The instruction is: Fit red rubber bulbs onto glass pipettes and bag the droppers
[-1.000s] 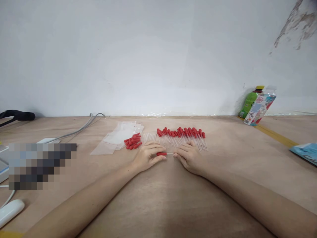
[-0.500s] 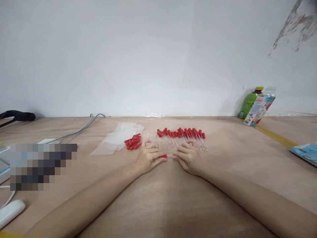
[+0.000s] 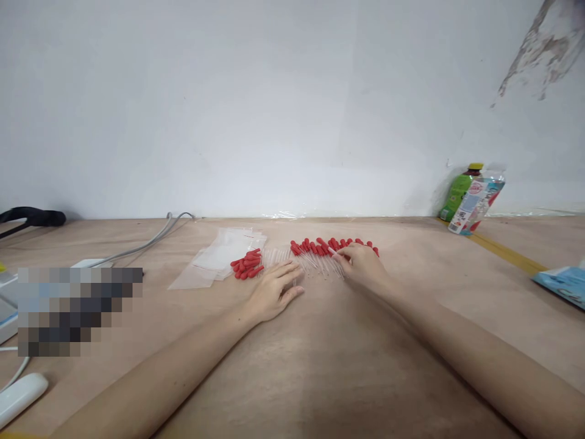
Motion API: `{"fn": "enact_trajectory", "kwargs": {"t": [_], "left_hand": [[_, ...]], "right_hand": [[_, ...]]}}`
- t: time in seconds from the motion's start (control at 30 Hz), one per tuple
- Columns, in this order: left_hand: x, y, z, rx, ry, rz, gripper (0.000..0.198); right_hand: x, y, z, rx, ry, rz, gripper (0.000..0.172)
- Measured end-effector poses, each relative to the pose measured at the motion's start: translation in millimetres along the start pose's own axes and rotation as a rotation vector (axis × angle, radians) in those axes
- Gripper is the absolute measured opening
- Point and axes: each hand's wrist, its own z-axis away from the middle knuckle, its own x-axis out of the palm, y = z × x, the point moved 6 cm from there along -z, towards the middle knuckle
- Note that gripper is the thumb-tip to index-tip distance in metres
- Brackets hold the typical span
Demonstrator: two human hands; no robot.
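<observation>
My right hand [image 3: 363, 265] pinches the glass tube of a dropper with a red rubber bulb [image 3: 322, 244], over a row of like droppers [image 3: 315, 248]. Their red bulbs point to the wall and their clear tubes toward me; the hand hides some on the right. My left hand [image 3: 275, 291] lies on the table with thumb and fingers apart, nothing visible in it. Just beyond its fingers are loose clear glass tubes [image 3: 275, 256], partly covered by the hand. To their left sits a heap of loose red rubber bulbs [image 3: 247, 264].
Clear plastic bags [image 3: 217, 256] lie spread left of the bulbs. A grey cable [image 3: 146, 242], a white mouse-like object [image 3: 22, 393] and a blurred-out area are at the left. A green bottle [image 3: 459, 195], a printed carton-like bottle [image 3: 478, 204] and a blue packet [image 3: 562, 283] stand or lie at the right.
My right hand has carried the dropper away from my left hand, forward and right to the row. The left hand has let go of the red bulb and its fingers have spread.
</observation>
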Motion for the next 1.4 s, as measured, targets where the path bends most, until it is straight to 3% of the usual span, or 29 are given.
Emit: {"fn": "enact_trajectory", "kwargs": {"t": [0.13, 0.3, 0.43, 0.57, 0.7, 0.8, 0.93, 1.1, 1.23, 1.4], "left_hand": [[4.8, -2, 1, -0.025, -0.107, -0.024, 0.036], [7.6, -7, 3, -0.107, -0.173, -0.028, 0.039], [9.5, -9, 4, -0.126, -0.157, -0.053, 0.04], [-5.8, -21, 2, -0.248, 0.051, -0.216, 0.034], [-32.9, -50, 2, -0.431, 0.222, -0.362, 0.027], [-49.8, -74, 5, -0.552, 0.27, -0.399, 0.025], [-54.2, -90, 8, -0.602, 0.234, -0.375, 0.023], [-51.0, -96, 12, -0.648, 0.206, -0.381, 0.022], [-50.7, -98, 14, -0.647, 0.209, -0.373, 0.02], [-54.0, -94, 14, -0.601, 0.298, -0.373, 0.023]], "right_hand": [[19, 14, -16, 0.203, -0.022, 0.045, 0.021], [30, 10, -25, 0.335, -0.051, 0.136, 0.019], [27, -17, -25, 0.246, -0.058, 0.141, 0.02], [34, -56, -20, 0.104, -0.089, 0.1, 0.026], [49, -77, -22, 0.103, -0.136, 0.108, 0.032], [57, -79, -25, 0.137, -0.189, 0.125, 0.029], [57, -79, -24, 0.121, -0.219, 0.129, 0.023], [47, -81, -8, 0.066, -0.182, 0.152, 0.021], [34, -79, 11, -0.081, -0.08, 0.134, 0.017], [18, -55, 35, -0.226, -0.008, -0.114, 0.013]]}}
